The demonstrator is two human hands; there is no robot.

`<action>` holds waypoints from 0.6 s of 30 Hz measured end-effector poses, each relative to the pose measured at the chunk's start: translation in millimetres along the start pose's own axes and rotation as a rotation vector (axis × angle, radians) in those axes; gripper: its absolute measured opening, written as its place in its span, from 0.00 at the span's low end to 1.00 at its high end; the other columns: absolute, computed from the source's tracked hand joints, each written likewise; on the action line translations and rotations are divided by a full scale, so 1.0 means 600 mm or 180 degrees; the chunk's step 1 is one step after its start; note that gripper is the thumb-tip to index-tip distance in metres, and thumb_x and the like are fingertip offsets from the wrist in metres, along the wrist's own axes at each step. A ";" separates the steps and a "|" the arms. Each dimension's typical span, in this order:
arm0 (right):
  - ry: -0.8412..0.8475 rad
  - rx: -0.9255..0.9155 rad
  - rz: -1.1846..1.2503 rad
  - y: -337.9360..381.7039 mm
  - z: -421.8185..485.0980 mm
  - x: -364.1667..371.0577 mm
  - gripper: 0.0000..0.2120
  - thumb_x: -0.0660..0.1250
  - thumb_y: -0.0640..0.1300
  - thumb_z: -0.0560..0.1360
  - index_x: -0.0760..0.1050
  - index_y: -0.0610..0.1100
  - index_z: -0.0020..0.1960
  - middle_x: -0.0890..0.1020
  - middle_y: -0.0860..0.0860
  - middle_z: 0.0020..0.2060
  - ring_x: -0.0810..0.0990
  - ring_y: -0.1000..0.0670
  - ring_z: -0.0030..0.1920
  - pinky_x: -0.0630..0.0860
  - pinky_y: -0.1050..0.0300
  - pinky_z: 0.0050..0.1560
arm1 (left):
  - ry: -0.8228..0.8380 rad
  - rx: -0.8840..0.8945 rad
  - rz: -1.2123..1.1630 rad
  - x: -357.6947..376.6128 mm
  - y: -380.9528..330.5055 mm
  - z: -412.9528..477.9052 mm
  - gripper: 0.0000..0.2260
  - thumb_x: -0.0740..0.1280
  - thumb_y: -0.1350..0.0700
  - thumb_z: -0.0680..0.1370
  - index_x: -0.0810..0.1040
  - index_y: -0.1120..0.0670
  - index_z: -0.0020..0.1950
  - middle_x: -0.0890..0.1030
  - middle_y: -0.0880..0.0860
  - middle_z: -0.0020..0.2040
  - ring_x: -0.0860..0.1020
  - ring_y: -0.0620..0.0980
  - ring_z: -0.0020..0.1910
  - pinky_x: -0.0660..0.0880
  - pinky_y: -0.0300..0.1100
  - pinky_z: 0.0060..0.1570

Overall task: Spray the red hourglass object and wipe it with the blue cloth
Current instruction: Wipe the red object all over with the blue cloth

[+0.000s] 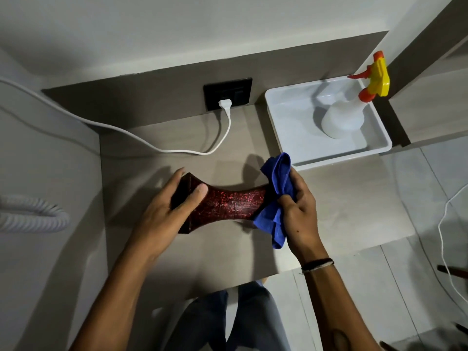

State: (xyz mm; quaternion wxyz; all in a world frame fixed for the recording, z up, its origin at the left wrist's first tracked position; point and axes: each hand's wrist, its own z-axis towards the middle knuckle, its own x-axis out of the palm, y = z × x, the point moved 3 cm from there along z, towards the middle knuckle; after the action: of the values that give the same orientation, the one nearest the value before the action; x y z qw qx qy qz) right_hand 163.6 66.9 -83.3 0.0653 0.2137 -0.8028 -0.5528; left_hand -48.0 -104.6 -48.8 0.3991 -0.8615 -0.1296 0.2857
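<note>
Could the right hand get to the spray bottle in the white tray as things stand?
Probably yes: the right hand has nothing between it and the spray bottle in the white tray, but it is gripping the blue cloth.

Grey-brown counter set in an alcove, pale wall above a darker backsplash strip carrying a black outlet plate. White plug seated in it, its cable trailing left across the counter. Pale tiled floor at right; light dim, soft shadows.
</note>
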 end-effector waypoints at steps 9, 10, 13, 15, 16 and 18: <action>-0.0108 -0.0853 -0.0591 0.008 0.009 0.006 0.36 0.55 0.21 0.78 0.64 0.37 0.85 0.70 0.45 0.83 0.69 0.49 0.84 0.65 0.46 0.86 | -0.0043 0.1066 0.1097 0.015 -0.030 -0.015 0.58 0.88 0.45 0.56 0.62 0.45 0.81 0.59 0.44 0.85 0.61 0.39 0.78 0.67 0.42 0.74; -0.0153 -0.1019 -0.0805 0.005 0.003 0.003 0.37 0.56 0.23 0.77 0.63 0.37 0.85 0.69 0.45 0.83 0.68 0.50 0.84 0.64 0.50 0.86 | -0.0156 0.1195 0.1112 0.016 -0.033 -0.014 0.55 0.87 0.47 0.58 0.64 0.47 0.81 0.64 0.46 0.83 0.64 0.42 0.78 0.70 0.44 0.73; -0.0035 -0.1267 -0.1561 -0.008 -0.021 -0.001 0.39 0.58 0.23 0.75 0.60 0.36 0.86 0.64 0.40 0.85 0.63 0.46 0.87 0.61 0.50 0.88 | -0.0288 0.1459 0.0991 0.019 -0.037 -0.015 0.47 0.80 0.47 0.58 0.68 0.44 0.75 0.75 0.43 0.67 0.76 0.47 0.65 0.79 0.48 0.62; 0.0324 -0.1176 -0.1967 -0.014 -0.046 0.012 0.41 0.60 0.20 0.76 0.55 0.35 0.87 0.58 0.39 0.87 0.57 0.40 0.88 0.60 0.38 0.88 | -0.0334 0.1631 0.1110 0.023 -0.042 -0.021 0.45 0.77 0.46 0.59 0.67 0.44 0.75 0.75 0.44 0.66 0.75 0.49 0.65 0.78 0.48 0.60; 0.0528 -0.1147 -0.2099 -0.016 -0.062 0.024 0.42 0.60 0.19 0.76 0.53 0.36 0.87 0.55 0.40 0.88 0.54 0.40 0.89 0.59 0.36 0.88 | -0.0375 0.1696 0.1201 0.027 -0.045 -0.024 0.45 0.76 0.44 0.60 0.66 0.45 0.76 0.75 0.46 0.66 0.75 0.51 0.65 0.77 0.49 0.61; 0.0829 -0.1241 -0.1963 -0.004 -0.095 0.061 0.41 0.58 0.22 0.79 0.49 0.40 0.88 0.49 0.46 0.89 0.47 0.45 0.90 0.56 0.40 0.89 | -0.0530 0.1799 0.1305 0.031 -0.051 -0.028 0.44 0.76 0.44 0.60 0.67 0.47 0.74 0.77 0.49 0.65 0.77 0.54 0.63 0.76 0.49 0.60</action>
State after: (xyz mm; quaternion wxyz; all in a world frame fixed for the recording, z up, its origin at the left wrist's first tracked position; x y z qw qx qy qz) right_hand 150.7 2.0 -68.4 0.0368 0.4971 -0.5657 -0.6569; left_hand -22.7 -86.8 -24.2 0.5441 -0.6990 0.0980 0.4536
